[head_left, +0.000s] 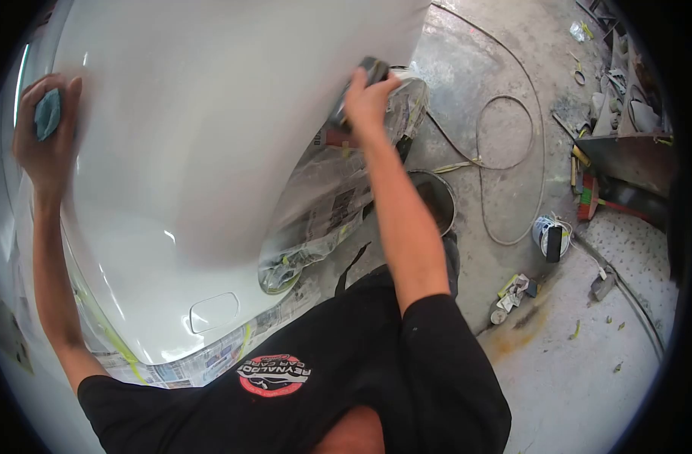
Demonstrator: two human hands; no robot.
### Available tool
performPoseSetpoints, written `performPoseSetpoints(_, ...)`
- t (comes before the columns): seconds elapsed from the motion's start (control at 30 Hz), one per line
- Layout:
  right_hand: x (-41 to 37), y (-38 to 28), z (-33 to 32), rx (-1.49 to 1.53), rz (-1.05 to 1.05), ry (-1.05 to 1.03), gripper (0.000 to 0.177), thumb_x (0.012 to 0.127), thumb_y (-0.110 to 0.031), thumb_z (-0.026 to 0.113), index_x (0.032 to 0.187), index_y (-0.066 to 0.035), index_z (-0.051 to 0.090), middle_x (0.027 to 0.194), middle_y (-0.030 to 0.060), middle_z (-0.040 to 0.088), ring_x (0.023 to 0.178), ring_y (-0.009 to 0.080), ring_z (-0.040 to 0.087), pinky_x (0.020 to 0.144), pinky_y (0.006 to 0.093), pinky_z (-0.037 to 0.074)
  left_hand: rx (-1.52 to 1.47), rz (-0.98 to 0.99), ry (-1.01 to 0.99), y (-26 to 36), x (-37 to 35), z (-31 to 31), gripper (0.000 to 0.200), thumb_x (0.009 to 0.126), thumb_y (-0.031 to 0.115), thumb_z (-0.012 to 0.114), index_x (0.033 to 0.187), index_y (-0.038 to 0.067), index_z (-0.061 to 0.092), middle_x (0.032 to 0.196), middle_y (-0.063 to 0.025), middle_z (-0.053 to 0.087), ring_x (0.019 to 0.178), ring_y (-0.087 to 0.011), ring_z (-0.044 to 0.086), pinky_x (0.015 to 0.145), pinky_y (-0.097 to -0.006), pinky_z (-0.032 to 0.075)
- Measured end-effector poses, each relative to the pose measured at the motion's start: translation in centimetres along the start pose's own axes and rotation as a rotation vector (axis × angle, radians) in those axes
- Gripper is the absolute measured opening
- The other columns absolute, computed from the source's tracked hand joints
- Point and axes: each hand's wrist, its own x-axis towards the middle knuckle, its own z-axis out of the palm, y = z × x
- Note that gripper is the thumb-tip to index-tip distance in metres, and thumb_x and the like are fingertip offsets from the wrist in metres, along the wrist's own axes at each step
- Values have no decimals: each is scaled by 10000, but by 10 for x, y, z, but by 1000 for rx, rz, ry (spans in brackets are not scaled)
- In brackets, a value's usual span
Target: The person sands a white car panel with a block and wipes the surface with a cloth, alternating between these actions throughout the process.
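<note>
Left fingers (29, 98) clutch blue cloth (48, 113), right fingers (363, 82) dark tool (375, 69) — glossy panel (209, 136)

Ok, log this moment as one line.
left hand: gripping blue cloth on white car panel | right hand: gripping dark tool at panel edge | newspaper masking below right hand

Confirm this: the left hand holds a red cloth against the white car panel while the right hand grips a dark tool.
Wrong colour: the head view shows the cloth in the left hand is teal, not red. It does lie against the white car panel, and the right hand grips a dark tool.
</note>
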Motion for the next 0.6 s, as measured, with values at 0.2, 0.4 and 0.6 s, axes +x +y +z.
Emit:
performPoseSetpoints(0.2,-70,34,22,-239,-334,107,768,1011,-313,566,1476,108,124,1350,453,445,1262,533,515,1074,525,415,-39,-27,20,-1,0,1,196,884,55,796,1036,36,674,1028,-69,700,937,-158,670,831,-297,545)
performPoseSetpoints(0.4,10,-2,4,-111,-88,20,723,1015,-296,560,1446,122,158,1315,429,502,1183,558,564,1039,528,454,-16,-33,18,-1,-3,2,198,883,73,800,1035,45,675,1025,-58,701,930,-154,671,826,-298,544)
performPoseSetpoints(0.6,-73,2,14,-206,-347,54,771,1010,-295,570,1496,143,161,1485,428,326,1417,513,360,1200,498,279,32,10,29,-4,0,1,200,880,71,803,1027,34,673,1026,-68,705,934,-168,676,831,-288,539)
